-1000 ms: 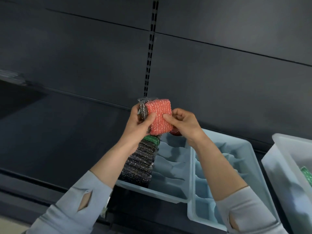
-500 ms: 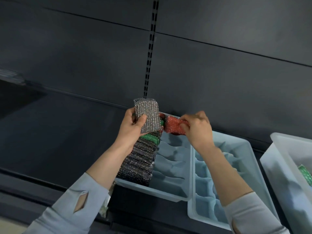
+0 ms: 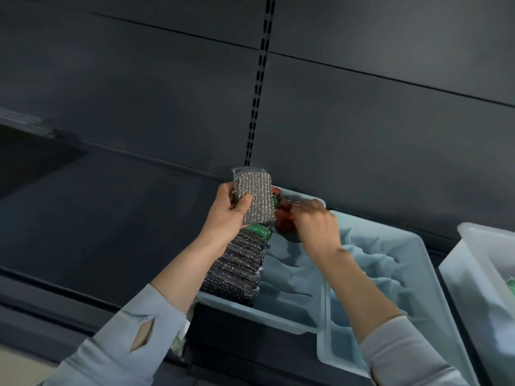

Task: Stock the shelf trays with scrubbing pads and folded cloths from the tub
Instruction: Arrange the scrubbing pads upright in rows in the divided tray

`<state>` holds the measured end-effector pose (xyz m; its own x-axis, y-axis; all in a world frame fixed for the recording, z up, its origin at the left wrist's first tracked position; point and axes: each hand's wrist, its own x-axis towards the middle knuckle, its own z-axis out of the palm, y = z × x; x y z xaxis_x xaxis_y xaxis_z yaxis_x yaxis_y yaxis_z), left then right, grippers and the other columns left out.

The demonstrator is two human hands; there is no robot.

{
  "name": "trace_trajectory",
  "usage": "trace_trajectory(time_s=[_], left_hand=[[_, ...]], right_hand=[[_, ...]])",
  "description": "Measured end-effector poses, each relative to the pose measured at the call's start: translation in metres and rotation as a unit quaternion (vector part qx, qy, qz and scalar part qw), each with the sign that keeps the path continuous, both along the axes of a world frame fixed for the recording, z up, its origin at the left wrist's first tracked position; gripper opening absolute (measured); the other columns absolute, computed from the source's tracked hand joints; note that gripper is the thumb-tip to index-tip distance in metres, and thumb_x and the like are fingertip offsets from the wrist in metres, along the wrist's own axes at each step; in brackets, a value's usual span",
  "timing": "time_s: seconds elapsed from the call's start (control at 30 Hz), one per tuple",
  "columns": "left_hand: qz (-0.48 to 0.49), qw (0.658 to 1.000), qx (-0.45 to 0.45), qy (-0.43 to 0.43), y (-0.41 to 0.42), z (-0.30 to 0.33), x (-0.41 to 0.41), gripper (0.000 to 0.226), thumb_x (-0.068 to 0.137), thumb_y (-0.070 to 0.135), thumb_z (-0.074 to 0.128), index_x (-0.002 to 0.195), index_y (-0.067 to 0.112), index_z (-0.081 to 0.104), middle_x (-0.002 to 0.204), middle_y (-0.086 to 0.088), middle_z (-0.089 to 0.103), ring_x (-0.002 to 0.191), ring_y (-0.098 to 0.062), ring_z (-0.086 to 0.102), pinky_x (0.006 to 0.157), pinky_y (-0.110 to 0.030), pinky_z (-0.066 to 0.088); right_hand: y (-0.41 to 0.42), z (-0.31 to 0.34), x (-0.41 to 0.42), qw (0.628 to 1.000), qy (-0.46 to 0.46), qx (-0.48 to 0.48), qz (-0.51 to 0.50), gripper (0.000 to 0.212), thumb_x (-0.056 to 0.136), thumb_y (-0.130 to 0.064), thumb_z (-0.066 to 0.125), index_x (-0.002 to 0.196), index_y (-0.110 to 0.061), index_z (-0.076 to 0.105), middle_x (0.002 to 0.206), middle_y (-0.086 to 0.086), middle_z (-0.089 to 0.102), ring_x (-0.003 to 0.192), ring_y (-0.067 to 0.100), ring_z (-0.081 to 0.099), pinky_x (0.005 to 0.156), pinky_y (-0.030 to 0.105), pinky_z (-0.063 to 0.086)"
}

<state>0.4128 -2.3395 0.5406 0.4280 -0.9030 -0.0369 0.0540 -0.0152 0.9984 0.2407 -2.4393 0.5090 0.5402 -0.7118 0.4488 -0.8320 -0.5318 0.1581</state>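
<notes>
My left hand (image 3: 227, 211) grips a silver scrubbing pad (image 3: 254, 196) upright above the left shelf tray (image 3: 289, 316). A row of silver pads (image 3: 238, 271) fills that tray's left column, with a green pad (image 3: 257, 231) near its far end. My right hand (image 3: 316, 222) holds a red pad (image 3: 284, 221) down in the tray's far end, next to the green one. Its fingertips are blurred. A second light blue tray (image 3: 418, 254) with wavy dividers stands to the right.
A translucent tub (image 3: 473, 274) sits at the right edge with something green (image 3: 511, 284) inside. Dark back panels and a slotted upright (image 3: 256, 87) rise behind the trays. The dark shelf surface stretches away to the left.
My right hand took the red pad off the silver one and carried it down into the far end of the left tray. My left hand kept the silver pad upright.
</notes>
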Motion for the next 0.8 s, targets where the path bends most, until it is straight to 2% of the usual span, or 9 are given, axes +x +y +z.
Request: trace_trajectory(time_s=[0.1, 0.2, 0.33, 0.47, 0.5, 0.57, 0.67, 0.73, 0.8], left_hand=[[0.000, 1.000, 0.003, -0.002, 0.002, -0.003, 0.000, 0.022, 0.100, 0.022, 0.052, 0.119, 0.028, 0.043, 0.108, 0.015, 0.060, 0.096, -0.001, 0.061, 0.085, -0.032, 0.055], [0.004, 1.000, 0.000, 0.002, 0.002, -0.003, 0.002, 0.022, 0.100, 0.022, 0.051, 0.119, 0.028, 0.043, 0.110, 0.013, 0.060, 0.096, -0.001, 0.062, 0.080, -0.027, 0.055], [0.000, 1.000, 0.002, 0.001, 0.000, -0.001, 0.003, 0.025, 0.100, 0.022, 0.051, 0.123, 0.024, 0.043, 0.111, 0.014, 0.058, 0.096, 0.000, 0.060, 0.075, -0.024, 0.054], [-0.002, 1.000, 0.005, 0.001, 0.000, -0.002, 0.002, 0.024, 0.100, 0.022, 0.051, 0.123, 0.025, 0.043, 0.111, 0.013, 0.059, 0.099, -0.003, 0.060, 0.082, -0.030, 0.055], [-0.002, 1.000, 0.007, 0.001, -0.001, -0.003, 0.002, 0.023, 0.100, 0.022, 0.051, 0.121, 0.026, 0.043, 0.111, 0.012, 0.060, 0.100, -0.004, 0.061, 0.086, -0.033, 0.055], [-0.004, 1.000, 0.015, -0.007, -0.002, -0.003, 0.003, 0.022, 0.100, 0.022, 0.051, 0.120, 0.027, 0.043, 0.111, 0.012, 0.059, 0.102, -0.008, 0.061, 0.091, -0.038, 0.055], [-0.008, 0.999, 0.034, -0.033, -0.004, -0.004, 0.005, 0.027, 0.099, 0.025, 0.052, 0.125, 0.026, 0.042, 0.113, 0.011, 0.058, 0.107, -0.014, 0.061, 0.094, -0.043, 0.054], [-0.011, 0.998, 0.038, -0.042, -0.004, -0.005, 0.006, 0.028, 0.099, 0.026, 0.052, 0.126, 0.026, 0.041, 0.114, 0.010, 0.057, 0.110, -0.016, 0.060, 0.094, -0.043, 0.054], [-0.013, 0.998, 0.041, -0.044, -0.005, -0.007, 0.006, 0.027, 0.099, 0.028, 0.052, 0.124, 0.028, 0.041, 0.114, 0.009, 0.059, 0.108, -0.014, 0.061, 0.095, -0.043, 0.053]], right_hand=[[-0.005, -0.002, 0.000, 0.998, -0.012, 0.056, -0.027, 0.016, 0.063, -0.009, 0.079, 0.071, -0.017, 0.068, 0.068, 0.000, 0.066, 0.076, 0.025, 0.061, 0.049, 0.030, 0.051], [-0.006, 0.014, 0.000, 0.998, -0.048, 0.014, -0.027, 0.023, 0.050, -0.007, 0.084, 0.058, -0.018, 0.065, 0.051, -0.001, 0.058, 0.062, 0.023, 0.057, 0.043, 0.023, 0.040], [-0.007, 0.025, -0.004, 0.995, -0.083, -0.028, -0.037, 0.028, 0.059, 0.000, 0.078, 0.080, -0.008, 0.061, 0.055, 0.009, 0.057, 0.060, 0.032, 0.059, 0.045, 0.029, 0.044], [-0.006, 0.017, -0.008, 0.999, -0.008, 0.019, 0.026, 0.039, 0.063, -0.026, 0.085, 0.095, -0.013, 0.066, 0.075, 0.005, 0.067, 0.075, 0.031, 0.062, 0.062, 0.036, 0.050], [-0.006, 0.014, -0.006, 0.999, -0.003, 0.018, 0.032, 0.036, 0.062, -0.030, 0.085, 0.090, -0.015, 0.068, 0.075, 0.003, 0.069, 0.074, 0.030, 0.062, 0.063, 0.035, 0.051], [-0.007, 0.011, 0.000, 1.000, 0.001, 0.008, 0.015, 0.027, 0.058, -0.025, 0.089, 0.073, -0.015, 0.070, 0.065, 0.001, 0.066, 0.064, 0.027, 0.061, 0.055, 0.029, 0.048], [-0.011, 0.018, 0.007, 0.999, 0.012, -0.012, -0.050, 0.031, 0.040, -0.009, 0.090, 0.051, -0.015, 0.062, 0.048, -0.001, 0.054, 0.054, 0.023, 0.054, 0.042, 0.021, 0.028], [-0.014, 0.018, 0.012, 0.998, 0.021, -0.016, -0.055, 0.034, 0.030, -0.001, 0.086, 0.044, -0.014, 0.058, 0.043, -0.001, 0.049, 0.052, 0.022, 0.052, 0.042, 0.019, 0.023], [-0.012, 0.015, 0.017, 0.997, 0.060, 0.001, -0.046, 0.032, 0.033, -0.004, 0.087, 0.044, -0.016, 0.060, 0.045, -0.002, 0.051, 0.055, 0.021, 0.055, 0.040, 0.020, 0.027]])
